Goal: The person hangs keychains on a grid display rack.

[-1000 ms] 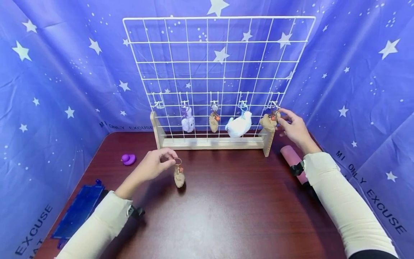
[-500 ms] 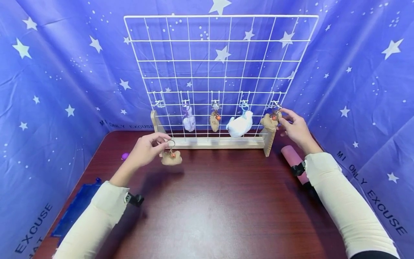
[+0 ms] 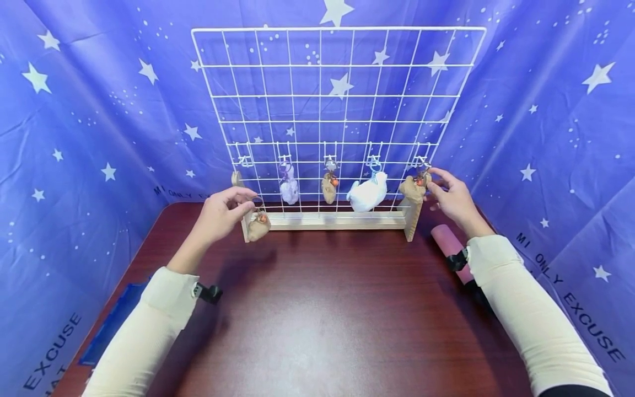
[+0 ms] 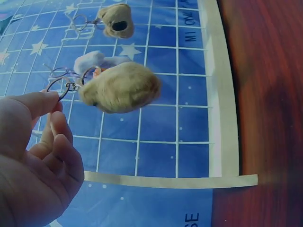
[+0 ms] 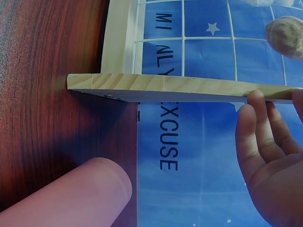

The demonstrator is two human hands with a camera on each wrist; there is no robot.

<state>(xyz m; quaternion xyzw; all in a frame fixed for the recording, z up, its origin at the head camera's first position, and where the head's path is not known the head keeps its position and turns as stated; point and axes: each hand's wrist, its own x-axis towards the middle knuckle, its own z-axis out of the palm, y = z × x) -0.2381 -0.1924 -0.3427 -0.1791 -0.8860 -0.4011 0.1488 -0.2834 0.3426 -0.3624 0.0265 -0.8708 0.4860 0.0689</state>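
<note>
My left hand (image 3: pixel 220 214) pinches the metal ring of a tan plush keychain (image 4: pixel 120 87) between thumb and index finger. The plush, with a small orange ball, hangs in front of the left end of a white wire grid rack (image 3: pixel 319 121). Just above that end is a double hook (image 3: pixel 243 160) with nothing on it. My right hand (image 3: pixel 453 198) grips the upper part of the rack's right wooden upright (image 5: pixel 189 87), thumb on the near side. Beside those fingers hangs another tan plush keychain (image 3: pixel 410 189); the exact contact there is partly hidden.
Between the two ends hang a lilac plush keychain (image 3: pixel 290 190), a brown plush keychain (image 3: pixel 328 187) and a white plush keychain (image 3: pixel 368 193). A pink cylinder (image 3: pixel 445 237) lies under the right wrist. A blue tray-like object (image 3: pixel 111 325) lies beside the left sleeve.
My left hand has carried the tan plush keychain up and left from over the table to the rack's left end. The purple duck is now hidden behind the left arm. My right hand stays put.
</note>
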